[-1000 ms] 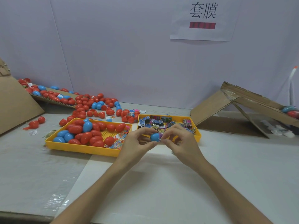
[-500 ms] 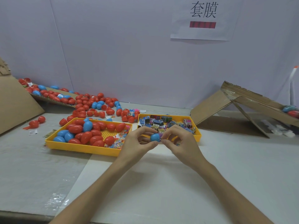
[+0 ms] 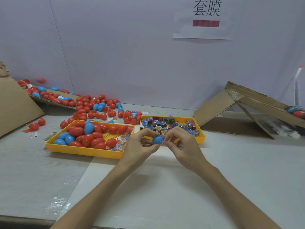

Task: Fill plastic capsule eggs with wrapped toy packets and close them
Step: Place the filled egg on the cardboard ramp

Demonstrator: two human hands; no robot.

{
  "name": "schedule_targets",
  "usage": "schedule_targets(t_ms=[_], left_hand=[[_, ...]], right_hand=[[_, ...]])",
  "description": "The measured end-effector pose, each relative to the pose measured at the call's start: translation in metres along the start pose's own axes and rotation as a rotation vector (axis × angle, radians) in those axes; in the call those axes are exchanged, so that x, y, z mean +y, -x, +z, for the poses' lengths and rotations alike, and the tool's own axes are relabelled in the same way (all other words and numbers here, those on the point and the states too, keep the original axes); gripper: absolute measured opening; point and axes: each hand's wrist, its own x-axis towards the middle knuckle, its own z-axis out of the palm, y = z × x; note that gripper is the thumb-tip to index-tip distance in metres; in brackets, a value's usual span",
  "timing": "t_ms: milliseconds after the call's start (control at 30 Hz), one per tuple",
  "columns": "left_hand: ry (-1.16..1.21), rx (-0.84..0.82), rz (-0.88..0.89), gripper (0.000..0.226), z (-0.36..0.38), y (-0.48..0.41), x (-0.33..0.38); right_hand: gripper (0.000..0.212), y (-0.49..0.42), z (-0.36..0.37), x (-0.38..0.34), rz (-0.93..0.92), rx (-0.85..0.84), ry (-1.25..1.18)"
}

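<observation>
Blue capsule half (image 3: 157, 140): held above the table, by the packet tray's (image 3: 201, 137) near edge; long axis roughly left-right, mouth facing right.
Left hand (image 3: 140, 145): pinches the capsule half.
Right hand (image 3: 183, 144): pinches a packet (image 3: 163, 137) at its mouth.

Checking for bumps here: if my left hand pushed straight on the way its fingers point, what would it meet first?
Probably the right hand, whose fingertips sit right against the blue egg half the left hand holds. Behind them lies the yellow tray of packets; depth is unclear.
</observation>
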Motion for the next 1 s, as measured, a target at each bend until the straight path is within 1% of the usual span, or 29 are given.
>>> schedule_targets(t_ms=[667,1000], left_hand=[[-0.038,0.0,0.005,0.023,0.0005,-0.0001,-0.001],[-0.024,-0.029,0.02,0.027,0.0006,0.0013,0.0014]], right_hand=[[0.012,-0.0001,0.0,0.0014,0.001,-0.022,-0.026],[0.019,-0.0001,-0.0005,-0.0007,0.003,-0.033,-0.025]])
